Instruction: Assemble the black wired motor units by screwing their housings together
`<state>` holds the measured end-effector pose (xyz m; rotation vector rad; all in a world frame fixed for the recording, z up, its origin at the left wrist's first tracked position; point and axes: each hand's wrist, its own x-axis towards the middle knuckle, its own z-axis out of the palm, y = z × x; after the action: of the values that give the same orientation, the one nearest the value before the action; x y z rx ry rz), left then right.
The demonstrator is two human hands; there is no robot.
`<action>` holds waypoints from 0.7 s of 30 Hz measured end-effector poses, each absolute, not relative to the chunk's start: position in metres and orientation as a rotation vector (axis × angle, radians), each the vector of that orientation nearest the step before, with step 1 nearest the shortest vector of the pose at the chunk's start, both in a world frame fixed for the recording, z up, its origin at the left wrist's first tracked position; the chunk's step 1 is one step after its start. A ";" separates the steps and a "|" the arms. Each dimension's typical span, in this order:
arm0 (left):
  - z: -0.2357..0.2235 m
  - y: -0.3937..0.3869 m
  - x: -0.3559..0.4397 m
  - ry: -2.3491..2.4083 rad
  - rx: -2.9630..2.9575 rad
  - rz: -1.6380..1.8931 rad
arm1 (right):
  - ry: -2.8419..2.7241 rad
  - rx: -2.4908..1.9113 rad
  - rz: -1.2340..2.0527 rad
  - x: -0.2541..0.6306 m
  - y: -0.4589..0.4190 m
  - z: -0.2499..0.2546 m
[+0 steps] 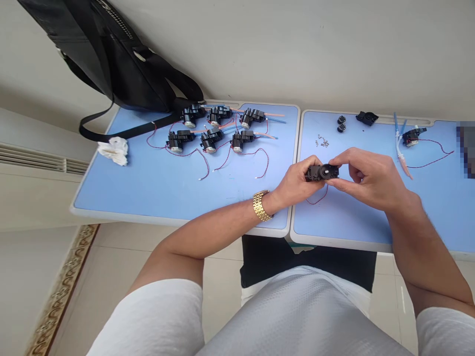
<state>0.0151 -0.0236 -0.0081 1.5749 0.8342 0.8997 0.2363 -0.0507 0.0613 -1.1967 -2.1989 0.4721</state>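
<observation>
Over the near-left part of the right blue table, both hands grip one black plastic motor assembly (322, 172) with a round hub facing up. My left hand (295, 183) is closed around its left end. At its right end, the thumb and fingers of my right hand (371, 177) pinch the housing from both sides. A thin red wire (318, 200) hangs below it onto the tabletop. Beyond the hands lie several small screws (322, 142), two small round black parts (342, 123) and a black housing piece (367, 117). The underside of the held assembly is hidden.
Several similar assemblies (243, 142) with wires and blue and orange tubes lie on the left table (156, 188). Another assembly (411, 136) and loose tubes (401, 148) lie at right. A black bag (122, 64) and crumpled tissue (114, 151) are at left. A seam separates the tables.
</observation>
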 end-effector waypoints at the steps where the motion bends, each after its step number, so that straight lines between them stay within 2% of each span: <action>1: -0.008 -0.024 0.015 0.833 1.574 0.904 | -2.199 -1.191 0.468 0.236 -0.051 0.061; 21: -0.003 -0.025 0.012 0.878 1.650 0.865 | -2.298 -1.241 0.447 0.239 -0.050 0.061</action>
<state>0.0116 -0.0254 -0.0030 1.6496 0.8779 0.8654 0.2392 -0.0503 0.0612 -1.2411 -2.2983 0.4468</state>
